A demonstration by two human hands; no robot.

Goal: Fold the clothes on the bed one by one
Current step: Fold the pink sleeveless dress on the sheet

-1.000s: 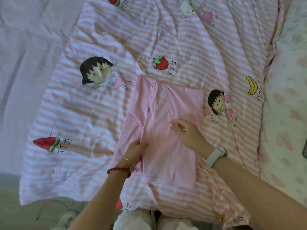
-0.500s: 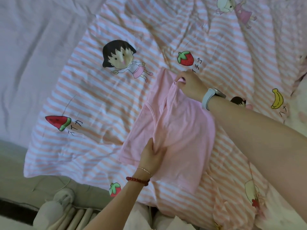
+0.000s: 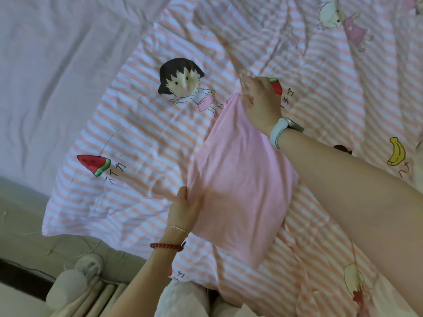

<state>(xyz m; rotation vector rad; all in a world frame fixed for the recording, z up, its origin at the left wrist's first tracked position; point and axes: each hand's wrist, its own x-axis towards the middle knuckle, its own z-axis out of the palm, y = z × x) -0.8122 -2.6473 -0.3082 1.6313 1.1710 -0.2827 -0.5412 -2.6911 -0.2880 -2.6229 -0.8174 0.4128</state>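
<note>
Left hand: fingers curled together and clamped on the near-left edge of the pink garment, thumb on top, cloth bunched in the grip. Left forearm comes up from the bottom edge, wrist bent slightly right; red bead bracelet and a thin chain bracelet on the wrist.

Pink garment lies partly folded on the striped quilt on the bed, stretched between both hands, near corner sagging toward the bottom of the view.

Right hand: fingers pinched on the far top edge of the garment, cloth gathered at the fingertips (exact finger spread blurred, cannot tell more). Right arm reaches in from the right edge, diagonal across the quilt, forearm over the garment's right side; pale blue watch on the wrist.

Prints on the quilt: watermelon slice with Japanese characters beside it (look like スイカ), cartoon girl with black hair, strawberry partly behind the right hand with characters beside it, banana with characters beside it, another cartoon figure at the far right. No brand readable.

Plain lilac sheet at far left.
</note>
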